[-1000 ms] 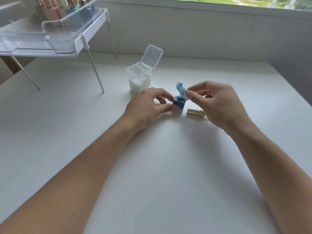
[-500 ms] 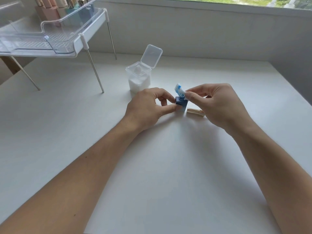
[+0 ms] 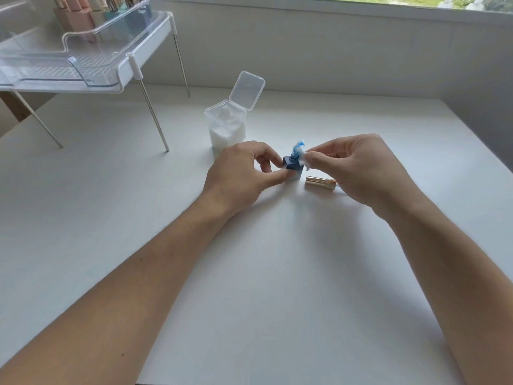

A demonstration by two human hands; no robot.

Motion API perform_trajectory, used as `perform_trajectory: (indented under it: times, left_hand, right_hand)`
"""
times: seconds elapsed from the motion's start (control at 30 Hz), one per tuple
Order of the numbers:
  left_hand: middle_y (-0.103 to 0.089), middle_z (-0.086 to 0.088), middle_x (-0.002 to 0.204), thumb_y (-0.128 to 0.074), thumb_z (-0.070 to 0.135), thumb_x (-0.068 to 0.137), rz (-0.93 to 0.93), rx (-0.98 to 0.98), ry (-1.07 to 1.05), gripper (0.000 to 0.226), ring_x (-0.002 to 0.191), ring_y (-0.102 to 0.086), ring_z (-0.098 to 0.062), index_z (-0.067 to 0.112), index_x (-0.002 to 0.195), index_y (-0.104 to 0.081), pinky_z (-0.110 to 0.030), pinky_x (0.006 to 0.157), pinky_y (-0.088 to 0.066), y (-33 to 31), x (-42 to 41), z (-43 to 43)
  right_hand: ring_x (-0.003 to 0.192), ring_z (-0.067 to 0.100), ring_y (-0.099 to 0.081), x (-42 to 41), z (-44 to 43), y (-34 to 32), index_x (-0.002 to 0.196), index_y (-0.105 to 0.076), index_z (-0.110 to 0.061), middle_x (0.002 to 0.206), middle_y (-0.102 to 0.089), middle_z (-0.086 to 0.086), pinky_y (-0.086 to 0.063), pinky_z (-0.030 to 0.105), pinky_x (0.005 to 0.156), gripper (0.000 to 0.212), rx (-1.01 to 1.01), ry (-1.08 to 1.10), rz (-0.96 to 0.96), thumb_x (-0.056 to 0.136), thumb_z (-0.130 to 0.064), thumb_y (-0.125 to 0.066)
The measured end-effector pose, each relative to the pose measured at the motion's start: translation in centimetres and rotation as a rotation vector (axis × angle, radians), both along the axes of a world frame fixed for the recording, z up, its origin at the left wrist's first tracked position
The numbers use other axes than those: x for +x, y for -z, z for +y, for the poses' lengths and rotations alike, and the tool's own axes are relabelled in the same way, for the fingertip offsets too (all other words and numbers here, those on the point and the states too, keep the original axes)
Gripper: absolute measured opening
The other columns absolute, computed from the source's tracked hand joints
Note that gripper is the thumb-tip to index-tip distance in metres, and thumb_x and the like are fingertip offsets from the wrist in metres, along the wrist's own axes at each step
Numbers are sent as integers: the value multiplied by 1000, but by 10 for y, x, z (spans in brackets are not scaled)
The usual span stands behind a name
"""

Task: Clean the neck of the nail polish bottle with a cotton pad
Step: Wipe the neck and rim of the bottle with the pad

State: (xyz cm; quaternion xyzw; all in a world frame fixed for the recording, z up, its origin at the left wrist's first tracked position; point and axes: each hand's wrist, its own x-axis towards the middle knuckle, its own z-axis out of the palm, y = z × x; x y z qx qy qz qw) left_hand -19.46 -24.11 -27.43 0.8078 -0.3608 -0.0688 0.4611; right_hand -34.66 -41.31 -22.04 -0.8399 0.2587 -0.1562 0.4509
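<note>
The nail polish bottle (image 3: 292, 168), a small dark blue cube with its threaded neck bare, stood upright on the white table (image 3: 249, 287), roughly at the middle of the view and a little toward the far side. The left hand (image 3: 238, 176) steadied it, thumb and forefinger closed on the bottle's left and near faces while the other fingers curled in behind. A cotton pad (image 3: 301, 154), white with bright blue smears along its upper fold, was pressed against the right side of the neck and rose a little above it. The right hand (image 3: 358, 169) had that pad pinched tight between thumb and forefinger, the remaining fingers loosely bent above. Just beside the bottle to the right, lying flat on the table and partly under the right hand, was the gold cap (image 3: 320, 182). Behind the left hand stood a clear plastic box (image 3: 226, 126) filled with white cotton, its hinged lid (image 3: 247, 90) tipped open and back. Farther off at the upper left was a clear organiser shelf (image 3: 83, 65) on thin metal legs, carrying several bottles along its rear edge. Both forearms reached in bare from the near edge.
</note>
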Motion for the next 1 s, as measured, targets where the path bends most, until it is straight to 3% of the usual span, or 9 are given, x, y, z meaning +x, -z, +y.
perform_trajectory:
  times: [0.1, 0.27, 0.4, 0.6, 0.77, 0.9, 1.0]
  left_hand:
    - [-68, 15, 80, -93, 66, 81, -2, -2, -17, 36, 63, -54, 6, 35, 95, -81, -32, 69, -46, 2, 0, -1]
    - [-65, 15, 78, -97, 65, 74, 13, 8, 5, 44, 63, -52, 5, 31, 92, -77, -30, 69, -45, 1, 1, 1]
    - [-68, 13, 83, -100, 56, 74, 45, 8, 55, 42, 60, -51, 5, 26, 97, -81, -12, 60, -39, -4, 6, 5]
    - [-67, 28, 70, -96, 47, 84, 138, -17, 87, 23, 57, -44, -7, 32, 98, -86, -13, 52, -37, -7, 11, 8]
    - [-62, 31, 56, -96, 42, 86, 144, -22, 100, 23, 56, -41, -6, 25, 98, -87, -12, 52, -35, -9, 6, 8]
    - [-63, 32, 59, -96, 44, 85, 109, -31, 75, 24, 52, -44, 1, 24, 94, -86, -11, 54, -36, -7, 5, 6]
    - [-68, 23, 68, -98, 42, 84, 87, -31, 68, 28, 54, -51, 8, 19, 93, -85, -9, 58, -38, -7, 2, 6]
  right_hand:
    - [84, 27, -73, -1, 0, -3, 92, -89, -31, 94, -86, -11, -47, 33, 70, 18, 20, -3, 20, 95, -48, -84]
    - [75, 15, -63, -2, -2, -4, 94, -87, -30, 91, -85, -6, -45, 21, 54, 19, 16, 30, -32, 97, -48, -83]
    - [74, 10, -65, 0, -3, -1, 100, -86, -35, 95, -82, -10, -46, 17, 52, 13, -29, 49, -66, 100, -46, -79]
    - [68, -15, -63, 1, -1, 6, 103, -87, -38, 95, -80, -17, -45, 13, 58, 10, -112, 22, -75, 102, -43, -78]
    - [68, -17, -63, 2, 1, 7, 105, -89, -33, 92, -79, -19, -44, 20, 64, 11, -112, -4, -88, 101, -40, -81]
    - [70, -10, -65, 3, 0, 8, 104, -88, -34, 98, -82, -14, -48, 21, 65, 12, -86, -7, -71, 101, -43, -81]
    - [69, -5, -65, 3, -1, 9, 101, -88, -35, 98, -83, -11, -51, 25, 66, 12, -64, -3, -64, 99, -45, -82]
